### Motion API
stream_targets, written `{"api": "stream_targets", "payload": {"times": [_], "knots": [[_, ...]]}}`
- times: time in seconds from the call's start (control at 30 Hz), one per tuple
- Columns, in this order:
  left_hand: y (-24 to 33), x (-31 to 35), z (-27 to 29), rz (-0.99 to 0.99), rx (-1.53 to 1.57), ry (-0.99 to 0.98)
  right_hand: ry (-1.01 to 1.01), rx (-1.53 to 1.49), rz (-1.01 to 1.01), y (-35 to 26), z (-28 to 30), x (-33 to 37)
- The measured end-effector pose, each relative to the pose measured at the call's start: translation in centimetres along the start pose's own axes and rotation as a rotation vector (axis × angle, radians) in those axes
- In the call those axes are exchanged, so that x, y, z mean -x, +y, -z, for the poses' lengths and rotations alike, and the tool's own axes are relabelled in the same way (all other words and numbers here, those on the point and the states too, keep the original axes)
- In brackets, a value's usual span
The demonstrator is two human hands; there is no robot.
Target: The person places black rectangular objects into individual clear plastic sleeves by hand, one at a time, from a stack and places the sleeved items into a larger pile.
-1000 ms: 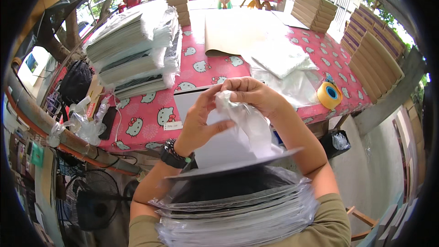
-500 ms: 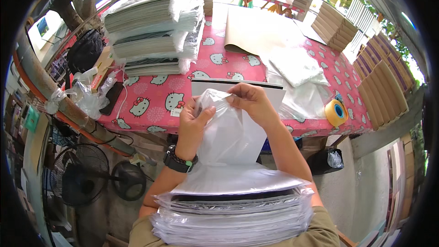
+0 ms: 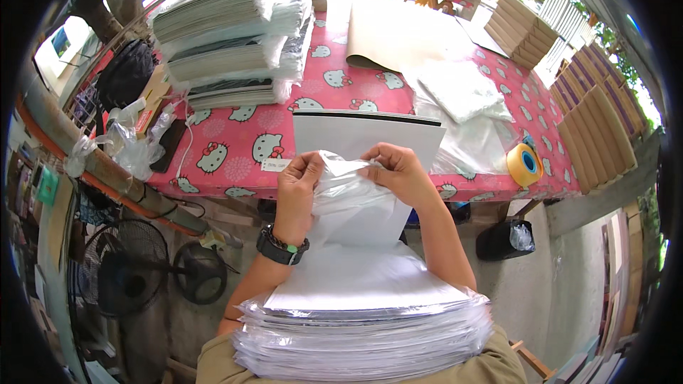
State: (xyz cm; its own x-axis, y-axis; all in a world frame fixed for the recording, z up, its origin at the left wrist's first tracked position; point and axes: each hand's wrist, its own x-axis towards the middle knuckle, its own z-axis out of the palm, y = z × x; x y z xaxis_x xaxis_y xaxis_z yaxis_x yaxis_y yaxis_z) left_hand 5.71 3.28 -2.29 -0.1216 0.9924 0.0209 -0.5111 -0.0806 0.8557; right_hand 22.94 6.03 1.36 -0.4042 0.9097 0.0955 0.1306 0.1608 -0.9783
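Note:
A clear plastic bag (image 3: 348, 192) hangs bunched between my two hands. My left hand (image 3: 297, 183), with a black watch on its wrist, pinches the bag's left edge. Fingers of my right hand (image 3: 395, 171) are closed on its right side near the top. Just behind the bag, white sheets with a black strip along the far edge (image 3: 420, 135) lie at the table's front. Close to my body rests a thick stack of white sheets in clear plastic (image 3: 363, 334), its top sheet (image 3: 356, 277) reaching toward the bag.
The table has a pink patterned cover (image 3: 249, 146). A tall stack of plastic-wrapped boards (image 3: 213, 21) stands back left. At right lie clear plastic bags (image 3: 466, 96) and a tape roll (image 3: 525, 165); brown paper (image 3: 391, 32) is behind. A fan (image 3: 124, 267) stands lower left.
The bag has been gathered lower and bunched between my hands, which have moved slightly down. The right hand has shifted a little right, and the view has tilted slightly.

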Motion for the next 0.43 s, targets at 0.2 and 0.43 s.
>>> {"api": "stream_targets", "payload": {"times": [0.2, 0.43], "knots": [[1.2, 0.9, -1.6, 0.051, -0.118, -0.068, 0.148, -0.072, 0.101, 0.5, -0.2, -0.1], [0.5, 0.8, -0.4, 0.138, 0.034, -0.203, 0.123, 0.083, -0.005, 0.8, -0.1, 0.4]]}}
